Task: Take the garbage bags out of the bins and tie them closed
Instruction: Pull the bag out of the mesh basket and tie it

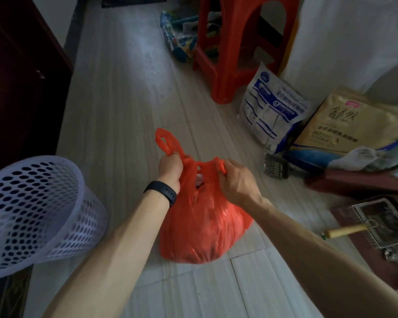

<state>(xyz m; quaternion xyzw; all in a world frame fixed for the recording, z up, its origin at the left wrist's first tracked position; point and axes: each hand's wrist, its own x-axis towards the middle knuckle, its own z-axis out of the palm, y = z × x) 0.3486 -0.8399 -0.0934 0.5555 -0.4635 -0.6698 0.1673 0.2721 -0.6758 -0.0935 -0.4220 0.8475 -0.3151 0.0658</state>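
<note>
Risk 1: the film of the red garbage bag is judged thin. If the two handles are drawn apart hard against a full load, a tear at the handle roots is to be expected.

Risk 2: a gap is seen at the bag's mouth between the handles, with dark contents showing. If the bag is tipped or lifted before a knot is made, spillage onto the floor is possible.

Risk 3: the right-side handle is held short, so little length may be left for tying and a single crossing could slip loose.

Position: the bag stands on the floor between the forearms, out of the white perforated bin, which is seen tilted at the left, apart from the bag.

Grip: the fingers of the left hand are curled tightly round one handle, whose loop stands up above the fist. The fingers of the right hand are curled round the other handle. No knot is visible.

Appearance: glossy, translucent orange-red film, wrinkled and bulging, with darker shapes showing through.
</note>
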